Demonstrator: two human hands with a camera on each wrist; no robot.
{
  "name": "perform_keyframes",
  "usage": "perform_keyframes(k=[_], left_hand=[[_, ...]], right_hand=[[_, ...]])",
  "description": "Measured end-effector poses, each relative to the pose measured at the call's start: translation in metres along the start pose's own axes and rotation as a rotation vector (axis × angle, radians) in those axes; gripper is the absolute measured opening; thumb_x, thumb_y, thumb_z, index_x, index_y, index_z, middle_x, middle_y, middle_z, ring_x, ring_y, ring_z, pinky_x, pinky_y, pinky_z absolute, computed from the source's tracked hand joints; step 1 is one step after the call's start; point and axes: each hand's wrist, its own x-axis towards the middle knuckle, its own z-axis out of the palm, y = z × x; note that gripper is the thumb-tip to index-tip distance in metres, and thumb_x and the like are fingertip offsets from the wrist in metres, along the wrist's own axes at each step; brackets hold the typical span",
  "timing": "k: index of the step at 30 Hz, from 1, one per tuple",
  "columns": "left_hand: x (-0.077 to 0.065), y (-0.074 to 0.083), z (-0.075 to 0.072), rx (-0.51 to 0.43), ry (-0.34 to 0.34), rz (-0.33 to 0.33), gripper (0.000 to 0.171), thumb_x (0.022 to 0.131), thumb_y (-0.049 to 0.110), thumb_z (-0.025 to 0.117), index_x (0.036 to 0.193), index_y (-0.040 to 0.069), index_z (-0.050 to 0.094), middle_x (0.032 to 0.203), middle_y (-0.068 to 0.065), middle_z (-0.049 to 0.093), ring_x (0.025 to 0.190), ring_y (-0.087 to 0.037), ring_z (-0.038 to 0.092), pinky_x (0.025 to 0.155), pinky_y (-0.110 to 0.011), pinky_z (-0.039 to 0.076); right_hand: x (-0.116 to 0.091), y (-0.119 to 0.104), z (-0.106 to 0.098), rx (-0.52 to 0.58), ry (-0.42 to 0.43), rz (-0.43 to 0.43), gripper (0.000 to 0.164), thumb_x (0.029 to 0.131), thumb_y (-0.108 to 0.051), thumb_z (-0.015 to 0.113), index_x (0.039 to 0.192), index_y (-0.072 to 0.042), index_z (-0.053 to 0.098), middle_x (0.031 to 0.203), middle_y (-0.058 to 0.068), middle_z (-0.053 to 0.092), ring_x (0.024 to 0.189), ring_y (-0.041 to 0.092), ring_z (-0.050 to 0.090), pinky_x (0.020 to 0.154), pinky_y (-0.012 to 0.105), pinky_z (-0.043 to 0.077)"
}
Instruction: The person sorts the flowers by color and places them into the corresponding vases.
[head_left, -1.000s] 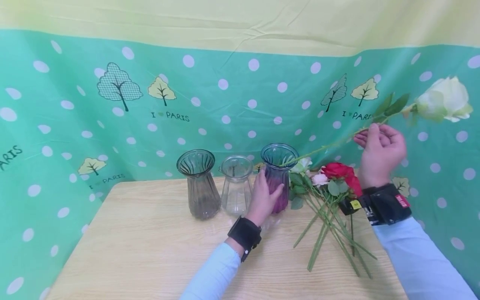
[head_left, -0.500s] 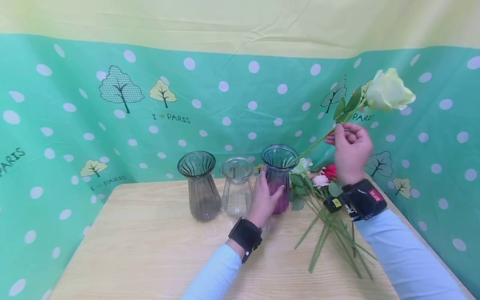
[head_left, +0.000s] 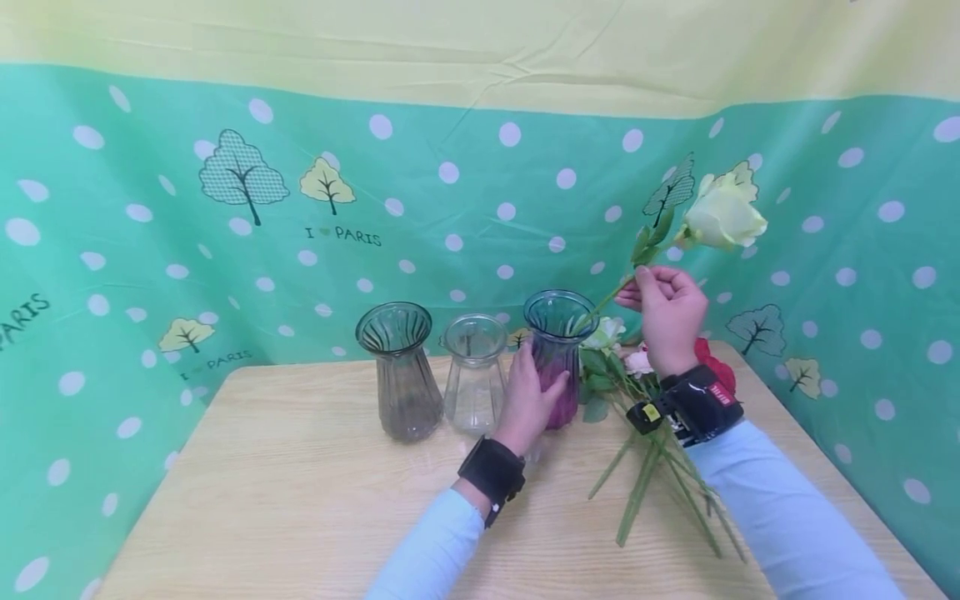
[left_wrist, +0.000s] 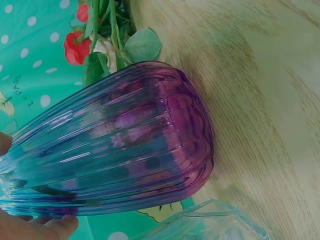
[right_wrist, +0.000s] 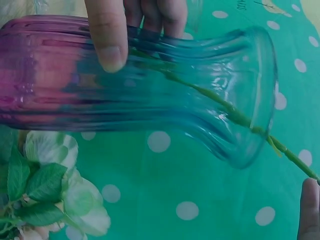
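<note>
My left hand [head_left: 531, 392] grips the ribbed blue and purple glass vase [head_left: 558, 333] around its side, and the vase stands upright on the table. Between thumb and fingers, my right hand [head_left: 667, 312] pinches the stem of a white rose [head_left: 723, 215], just below its leaves. That stem slants down over the vase's rim, and its lower end shows inside the glass in the right wrist view, where the vase [right_wrist: 200, 85] lies sideways across the picture. One fingertip of the right hand [right_wrist: 310, 207] shows at that view's lower right edge.
A clear glass vase [head_left: 474, 375] and a smoky grey one [head_left: 405, 375] stand left of the held vase. Several loose flowers lie at right, among them a red rose [head_left: 716, 367] and a white one [head_left: 606, 332], their green stems [head_left: 637, 492] pointing forward. A patterned curtain hangs behind.
My right hand has moved left and a little down, bringing the rose closer to the vase and its stem deeper inside. The left hand and the vase have stayed in place.
</note>
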Motion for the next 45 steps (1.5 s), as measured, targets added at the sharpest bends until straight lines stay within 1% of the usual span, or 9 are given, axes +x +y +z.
perform_keyframes(k=[8, 10, 15, 17, 19, 22, 27, 36, 45], left_hand=[[-0.001, 0.000, 0.000, -0.013, -0.001, 0.010, 0.074, 0.089, 0.033, 0.063, 0.143, 0.000, 0.026, 0.140, -0.020, 0.042, 0.130, -0.030, 0.043, 0.109, -0.040, 0.039], [-0.001, 0.000, 0.000, -0.013, -0.004, 0.007, 0.073, 0.089, 0.033, 0.063, 0.143, 0.001, 0.026, 0.140, -0.019, 0.042, 0.130, -0.029, 0.043, 0.110, -0.039, 0.039], [-0.001, 0.000, -0.001, -0.016, -0.009, -0.002, 0.074, 0.089, 0.033, 0.063, 0.144, 0.002, 0.025, 0.140, -0.018, 0.042, 0.130, -0.028, 0.043, 0.110, -0.038, 0.038], [-0.001, -0.001, -0.001, -0.013, -0.009, -0.001, 0.074, 0.089, 0.033, 0.063, 0.144, 0.002, 0.025, 0.141, -0.018, 0.042, 0.131, -0.028, 0.042, 0.110, -0.038, 0.038], [-0.002, -0.001, -0.001, -0.008, -0.009, 0.001, 0.075, 0.089, 0.034, 0.062, 0.144, 0.002, 0.024, 0.142, -0.018, 0.041, 0.131, -0.028, 0.042, 0.110, -0.038, 0.037], [-0.002, -0.003, 0.000, 0.002, -0.004, 0.007, 0.075, 0.089, 0.035, 0.062, 0.144, 0.001, 0.025, 0.142, -0.019, 0.040, 0.132, -0.029, 0.041, 0.110, -0.039, 0.037], [-0.003, -0.003, 0.000, 0.023, 0.009, 0.015, 0.075, 0.089, 0.035, 0.062, 0.144, 0.001, 0.025, 0.142, -0.019, 0.041, 0.131, -0.029, 0.042, 0.110, -0.039, 0.038], [-0.002, 0.000, -0.001, 0.017, 0.000, 0.016, 0.076, 0.089, 0.037, 0.062, 0.144, 0.000, 0.025, 0.143, -0.020, 0.039, 0.132, -0.030, 0.040, 0.110, -0.040, 0.037], [-0.001, 0.000, -0.002, 0.022, 0.025, 0.046, 0.073, 0.089, 0.033, 0.063, 0.142, -0.001, 0.027, 0.139, -0.020, 0.043, 0.130, -0.030, 0.043, 0.109, -0.040, 0.039]], right_hand=[[-0.007, 0.012, 0.004, -0.046, -0.023, 0.075, 0.010, 0.089, -0.008, 0.062, 0.086, 0.002, 0.058, 0.064, 0.002, 0.066, 0.056, 0.010, 0.065, 0.058, 0.022, 0.058], [0.018, 0.060, -0.014, -0.021, -0.064, 0.045, 0.013, 0.088, -0.012, 0.065, 0.088, 0.001, 0.062, 0.068, 0.005, 0.069, 0.059, 0.013, 0.067, 0.061, 0.024, 0.059], [0.020, 0.074, -0.015, -0.091, -0.107, 0.003, 0.022, 0.085, -0.016, 0.069, 0.091, 0.006, 0.064, 0.070, 0.004, 0.070, 0.062, 0.014, 0.069, 0.064, 0.026, 0.060], [-0.008, 0.029, 0.005, -0.183, -0.091, 0.028, 0.019, 0.086, -0.013, 0.067, 0.087, 0.005, 0.062, 0.066, -0.002, 0.068, 0.060, 0.009, 0.067, 0.064, 0.023, 0.059], [-0.012, 0.023, 0.008, -0.203, -0.102, 0.049, 0.013, 0.087, -0.010, 0.065, 0.085, 0.002, 0.061, 0.064, -0.007, 0.066, 0.059, 0.006, 0.066, 0.063, 0.020, 0.058], [-0.013, 0.022, 0.010, -0.227, -0.112, 0.086, 0.012, 0.088, -0.007, 0.062, 0.092, 0.005, 0.060, 0.064, -0.008, 0.065, 0.059, 0.005, 0.066, 0.063, 0.019, 0.058], [-0.010, 0.025, 0.011, -0.239, -0.130, 0.111, 0.028, 0.089, -0.002, 0.057, 0.113, 0.011, 0.056, 0.067, -0.009, 0.064, 0.060, 0.003, 0.065, 0.064, 0.018, 0.058], [-0.009, 0.024, 0.012, -0.266, -0.105, 0.047, 0.029, 0.089, -0.009, 0.060, 0.106, 0.015, 0.061, 0.066, -0.012, 0.064, 0.060, 0.003, 0.066, 0.064, 0.018, 0.058], [-0.008, 0.023, 0.009, -0.424, -0.076, 0.016, 0.030, 0.086, -0.018, 0.065, 0.104, 0.006, 0.067, 0.070, -0.017, 0.059, 0.059, -0.003, 0.061, 0.064, 0.013, 0.055]])
